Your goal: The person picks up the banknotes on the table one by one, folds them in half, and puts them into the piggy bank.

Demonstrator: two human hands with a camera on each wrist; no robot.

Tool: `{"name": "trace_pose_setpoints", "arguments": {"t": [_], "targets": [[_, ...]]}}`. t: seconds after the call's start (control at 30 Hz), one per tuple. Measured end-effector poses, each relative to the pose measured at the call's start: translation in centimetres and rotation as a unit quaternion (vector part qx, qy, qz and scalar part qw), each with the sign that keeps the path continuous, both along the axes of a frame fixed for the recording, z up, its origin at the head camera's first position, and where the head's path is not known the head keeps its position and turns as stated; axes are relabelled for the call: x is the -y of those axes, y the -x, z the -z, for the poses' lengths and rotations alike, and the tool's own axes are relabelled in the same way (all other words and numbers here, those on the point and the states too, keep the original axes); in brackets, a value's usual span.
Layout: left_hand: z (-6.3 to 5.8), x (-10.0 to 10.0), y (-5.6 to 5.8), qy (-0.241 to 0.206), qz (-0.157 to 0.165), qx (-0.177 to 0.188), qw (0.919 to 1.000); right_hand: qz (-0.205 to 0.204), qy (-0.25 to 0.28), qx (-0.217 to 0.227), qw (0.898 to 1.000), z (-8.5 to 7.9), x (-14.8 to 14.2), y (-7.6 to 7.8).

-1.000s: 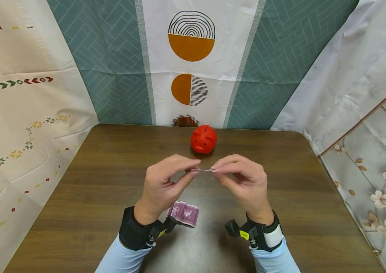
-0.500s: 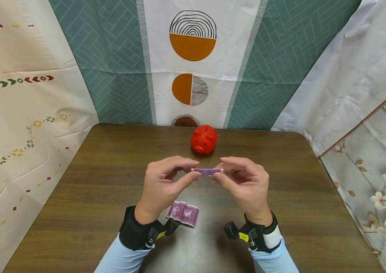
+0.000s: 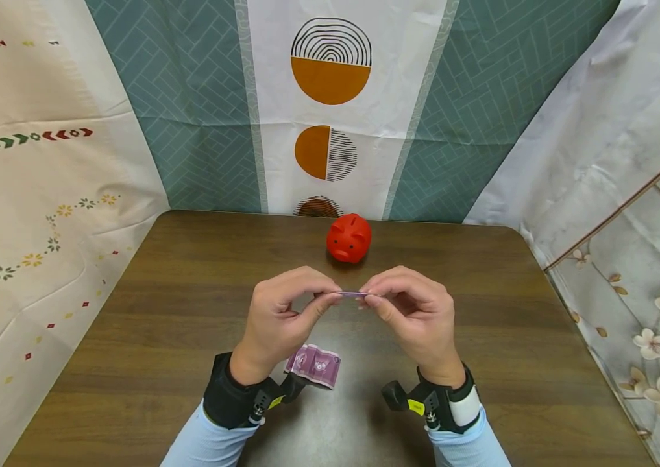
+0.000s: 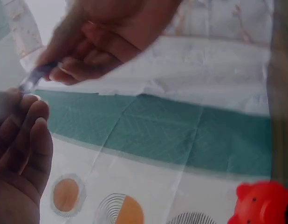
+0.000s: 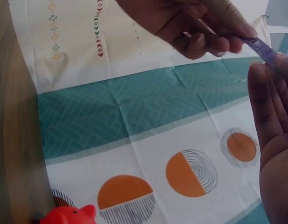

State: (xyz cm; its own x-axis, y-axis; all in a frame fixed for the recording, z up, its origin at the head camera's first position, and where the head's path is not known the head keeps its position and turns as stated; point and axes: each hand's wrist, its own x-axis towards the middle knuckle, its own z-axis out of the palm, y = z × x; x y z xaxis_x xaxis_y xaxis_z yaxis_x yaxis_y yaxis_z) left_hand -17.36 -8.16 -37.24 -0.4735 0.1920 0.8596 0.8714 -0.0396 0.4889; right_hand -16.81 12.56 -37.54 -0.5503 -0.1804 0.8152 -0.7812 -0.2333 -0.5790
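A purple banknote (image 3: 352, 294), folded into a narrow strip, stretches between the two hands above the table. My left hand (image 3: 283, 318) pinches its left end between thumb and fingers. At the right end, the thumb and fingertips of my right hand (image 3: 414, 314) grip it. In the right wrist view the printed face of the strip (image 5: 261, 49) shows, while its ends are hidden by fingertips. A second purple note (image 3: 315, 366), creased and partly unfolded, lies on the table near the left wrist. Beyond the hands stands a red piggy bank (image 3: 348, 239) with a slot in its top.
The wooden table (image 3: 189, 363) has its far edge just behind the piggy bank. Patterned cloths hang around it, with a teal and white curtain (image 3: 341, 117) at the back. Both wrists wear black straps with small cameras.
The strip tilted to show its purple printed face half a second ago and is now seen nearly edge-on again. My right hand moved slightly away, then back toward the left.
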Motion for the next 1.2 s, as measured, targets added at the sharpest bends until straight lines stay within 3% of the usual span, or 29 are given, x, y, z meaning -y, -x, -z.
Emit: {"name": "trace_pose_setpoints", "arguments": {"t": [0.2, 0.47, 0.73, 0.93, 1.2], "targets": [[-0.05, -0.31, 0.02, 0.006, 0.004, -0.04, 0.9992, -0.012, 0.003, -0.021, 1.0, 0.17, 0.22, 0.06], [-0.05, -0.46, -0.08, 0.008, 0.005, -0.052, 0.9986, 0.006, -0.014, -0.025, 1.0, 0.2, 0.29, -0.02], [-0.06, -0.53, 0.06, 0.01, 0.019, -0.064, 0.9977, 0.004, -0.013, -0.062, 0.998, 0.19, 0.53, 0.17], [0.01, -0.59, 0.01, 0.015, 0.021, -0.072, 0.9971, 0.01, -0.031, -0.056, 0.998, 0.17, 0.5, 0.06], [0.09, -0.76, 0.09, 0.013, -0.002, -0.089, 0.996, 0.015, -0.054, -0.019, 0.998, 0.19, 1.01, -0.16]]}}
